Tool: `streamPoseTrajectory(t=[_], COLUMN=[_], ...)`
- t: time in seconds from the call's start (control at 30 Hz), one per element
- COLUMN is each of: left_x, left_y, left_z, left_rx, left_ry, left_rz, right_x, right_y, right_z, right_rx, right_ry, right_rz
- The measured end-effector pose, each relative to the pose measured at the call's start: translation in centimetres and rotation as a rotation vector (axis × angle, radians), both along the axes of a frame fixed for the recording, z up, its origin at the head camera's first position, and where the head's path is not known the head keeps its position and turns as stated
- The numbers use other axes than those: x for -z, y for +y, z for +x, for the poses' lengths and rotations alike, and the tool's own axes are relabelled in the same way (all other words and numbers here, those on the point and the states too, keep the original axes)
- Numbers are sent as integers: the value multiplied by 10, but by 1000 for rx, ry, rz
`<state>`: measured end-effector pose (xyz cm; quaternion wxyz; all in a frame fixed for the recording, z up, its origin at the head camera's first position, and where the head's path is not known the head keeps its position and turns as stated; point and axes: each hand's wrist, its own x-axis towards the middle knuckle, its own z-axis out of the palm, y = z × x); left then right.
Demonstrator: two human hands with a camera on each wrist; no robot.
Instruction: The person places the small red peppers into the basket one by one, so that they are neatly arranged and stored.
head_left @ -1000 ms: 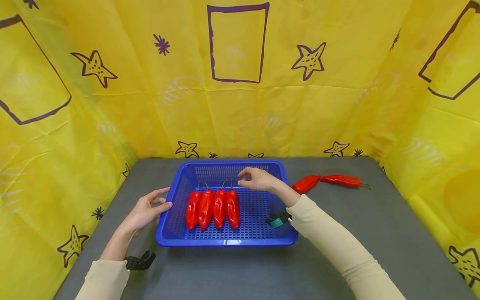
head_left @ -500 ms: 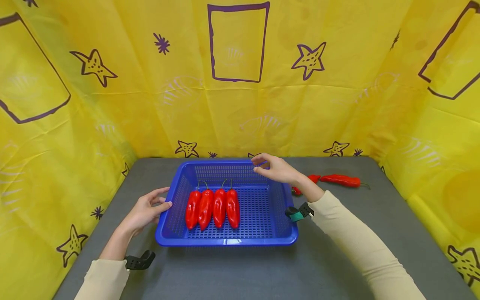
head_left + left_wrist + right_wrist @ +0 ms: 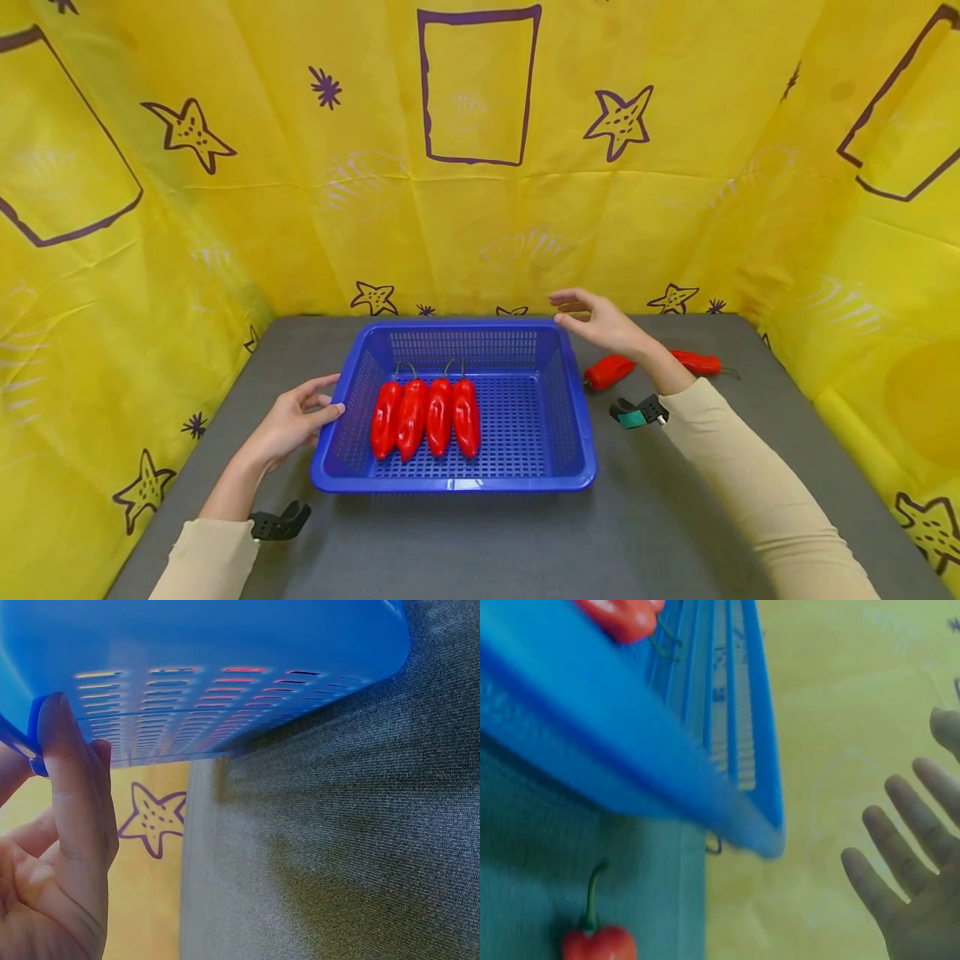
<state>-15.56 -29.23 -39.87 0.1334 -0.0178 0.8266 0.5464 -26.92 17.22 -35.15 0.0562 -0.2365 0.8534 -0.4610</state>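
Observation:
A blue plastic basket [image 3: 453, 485] stands on the grey table. Several red peppers [image 3: 426, 417] lie in it side by side, stems toward the back. My left hand [image 3: 296, 421] holds the basket's left rim, and the left wrist view shows the thumb and fingers pinching that rim [image 3: 36, 735]. My right hand [image 3: 596, 321] is empty, above the basket's back right corner, its fingers spread in the right wrist view. Below the right forearm lies a red pepper [image 3: 609, 372], its stem end showing in the right wrist view. Another pepper [image 3: 697, 362] is partly hidden behind the forearm.
A yellow cloth [image 3: 480, 242] with starfish drawings hangs behind the table and along both sides. The grey tabletop [image 3: 450, 550] runs in front of the basket and to its right. A black wrist strap [image 3: 281, 522] sits on the left wrist.
My right hand has moved right and up, from over the basket's inside to beyond its back right corner. The left hand, basket and peppers have stayed in place.

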Motion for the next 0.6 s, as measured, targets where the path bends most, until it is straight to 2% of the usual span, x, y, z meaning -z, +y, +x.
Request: streamPoseTrajectory(t=[0.3, 0.6], left_x=[0, 1], left_y=[0, 1], left_z=[0, 0], left_rx=[-3, -4], left_ry=[2, 6], left_rz=[-3, 10], right_x=[20, 39], right_y=[30, 52], right_z=[-9, -14], right_rx=[44, 82], right_ry=[-29, -30], right_rz=[-4, 50])
